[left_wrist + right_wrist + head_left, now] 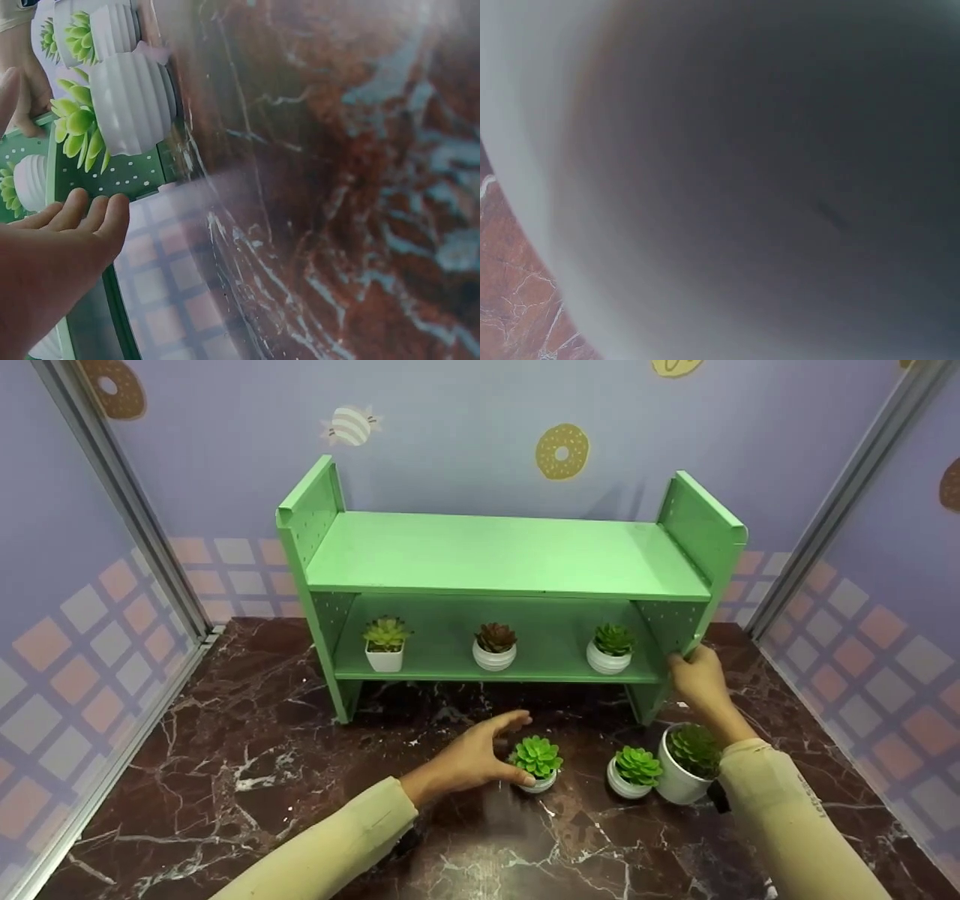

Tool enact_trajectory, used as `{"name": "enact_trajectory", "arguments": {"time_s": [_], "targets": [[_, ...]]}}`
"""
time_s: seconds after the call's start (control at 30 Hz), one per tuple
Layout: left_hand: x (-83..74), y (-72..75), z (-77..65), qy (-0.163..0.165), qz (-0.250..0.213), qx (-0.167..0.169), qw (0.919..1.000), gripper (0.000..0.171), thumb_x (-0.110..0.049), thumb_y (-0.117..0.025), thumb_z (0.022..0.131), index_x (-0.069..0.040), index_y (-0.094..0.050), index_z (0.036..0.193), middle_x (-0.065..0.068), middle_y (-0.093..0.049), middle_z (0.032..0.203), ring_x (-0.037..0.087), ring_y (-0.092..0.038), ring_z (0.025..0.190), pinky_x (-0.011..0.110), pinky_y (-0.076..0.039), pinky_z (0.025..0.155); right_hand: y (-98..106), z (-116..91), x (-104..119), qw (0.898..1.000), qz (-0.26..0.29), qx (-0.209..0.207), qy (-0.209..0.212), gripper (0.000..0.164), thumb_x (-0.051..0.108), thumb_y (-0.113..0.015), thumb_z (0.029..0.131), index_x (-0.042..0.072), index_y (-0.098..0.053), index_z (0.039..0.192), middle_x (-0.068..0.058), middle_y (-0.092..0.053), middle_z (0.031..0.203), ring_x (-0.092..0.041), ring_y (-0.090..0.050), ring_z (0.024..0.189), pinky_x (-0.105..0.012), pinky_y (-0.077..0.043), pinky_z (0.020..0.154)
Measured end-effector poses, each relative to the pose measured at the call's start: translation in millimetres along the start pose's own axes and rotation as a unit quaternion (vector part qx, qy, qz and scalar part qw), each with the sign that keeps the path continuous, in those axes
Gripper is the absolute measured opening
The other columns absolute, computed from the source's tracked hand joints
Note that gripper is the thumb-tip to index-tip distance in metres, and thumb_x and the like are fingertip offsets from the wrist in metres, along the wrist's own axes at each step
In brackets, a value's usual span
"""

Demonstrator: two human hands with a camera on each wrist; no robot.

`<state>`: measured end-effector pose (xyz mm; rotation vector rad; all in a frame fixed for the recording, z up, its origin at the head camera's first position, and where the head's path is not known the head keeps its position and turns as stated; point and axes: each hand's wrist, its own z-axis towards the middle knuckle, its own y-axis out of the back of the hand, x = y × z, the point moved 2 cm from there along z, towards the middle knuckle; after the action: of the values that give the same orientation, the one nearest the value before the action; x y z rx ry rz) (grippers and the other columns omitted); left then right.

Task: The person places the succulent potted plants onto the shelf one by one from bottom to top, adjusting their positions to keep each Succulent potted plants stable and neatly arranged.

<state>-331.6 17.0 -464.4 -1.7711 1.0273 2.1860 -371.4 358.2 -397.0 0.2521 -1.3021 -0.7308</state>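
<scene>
My left hand (472, 754) is spread around the near side of a small potted succulent (537, 757) with bright green leaves and a white ribbed pot. Its thumb tip overlaps that pot in the head view; contact cannot be told. In the left wrist view, the fingers (82, 214) stand apart from the pot (133, 105). My right hand (701, 682) grips the front edge of the right side panel of a green two-tier shelf (510, 555). A pale blurred surface, too close to make out, fills most of the right wrist view.
On the lower tier stand a succulent in a square pot (385, 645), a brownish one (495, 646) and a green one (610, 649). Another small succulent (634, 772) and a larger potted plant (686, 765) stand on the marbled table (247, 802), near my right forearm. Patterned walls enclose the table.
</scene>
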Motion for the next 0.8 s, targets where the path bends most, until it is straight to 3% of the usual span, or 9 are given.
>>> {"name": "enact_trajectory", "arguments": {"time_s": [0.17, 0.33, 0.47, 0.7, 0.8], "targets": [[2.7, -2.3, 0.1, 0.017, -0.01, 0.012, 0.9997, 0.101, -0.021, -0.091, 0.07, -0.011, -0.033, 0.152, 0.001, -0.043, 0.149, 0.036, -0.046, 0.129, 0.047, -0.038, 0.105, -0.3, 0.3, -0.4, 1.0, 0.005, -0.003, 0.001, 0.023, 0.003, -0.043, 0.096, -0.013, -0.057, 0.103, -0.017, -0.055, 0.085, -0.019, -0.052, 0.068, -0.025, -0.044, 0.054], [8.4, -5.1, 1.4, 0.037, -0.064, 0.028, 0.9969, 0.1, -0.009, -0.089, 0.071, -0.004, -0.03, 0.152, 0.013, -0.039, 0.15, 0.037, -0.047, 0.126, 0.045, -0.041, 0.103, -0.1, -0.7, 1.5, 1.0, 0.012, -0.003, 0.003, 0.025, 0.003, -0.043, 0.096, -0.014, -0.057, 0.108, -0.019, -0.056, 0.087, -0.017, -0.051, 0.065, -0.025, -0.043, 0.052], [14.5, -8.0, 1.7, 0.053, -0.092, 0.031, 0.9939, 0.096, -0.001, -0.088, 0.07, 0.002, -0.032, 0.148, 0.019, -0.04, 0.147, 0.037, -0.049, 0.124, 0.044, -0.043, 0.101, -0.4, -0.7, 1.6, 1.0, 0.009, 0.001, 0.004, 0.028, 0.004, -0.043, 0.096, -0.015, -0.057, 0.111, -0.021, -0.058, 0.093, -0.02, -0.053, 0.071, -0.025, -0.044, 0.057], [17.3, -10.3, 4.6, 0.07, -0.085, 0.021, 0.9937, 0.084, 0.0, -0.088, 0.068, 0.004, -0.044, 0.139, 0.018, -0.051, 0.135, 0.036, -0.051, 0.123, 0.042, -0.044, 0.101, -0.8, -1.8, -1.4, 1.0, 0.017, 0.005, -0.006, 0.021, 0.005, -0.042, 0.095, -0.011, -0.055, 0.101, -0.011, -0.05, 0.074, -0.017, -0.048, 0.056, -0.027, -0.04, 0.047], [18.9, -10.5, 6.7, 0.076, -0.081, 0.012, 0.9937, 0.078, -0.001, -0.089, 0.067, 0.002, -0.05, 0.134, 0.016, -0.054, 0.133, 0.035, -0.05, 0.123, 0.042, -0.043, 0.101, -1.7, 0.2, -0.4, 1.0, 0.011, 0.002, -0.003, 0.019, 0.004, -0.043, 0.095, -0.01, -0.054, 0.099, -0.01, -0.049, 0.073, -0.018, -0.049, 0.058, -0.027, -0.04, 0.047]]}}
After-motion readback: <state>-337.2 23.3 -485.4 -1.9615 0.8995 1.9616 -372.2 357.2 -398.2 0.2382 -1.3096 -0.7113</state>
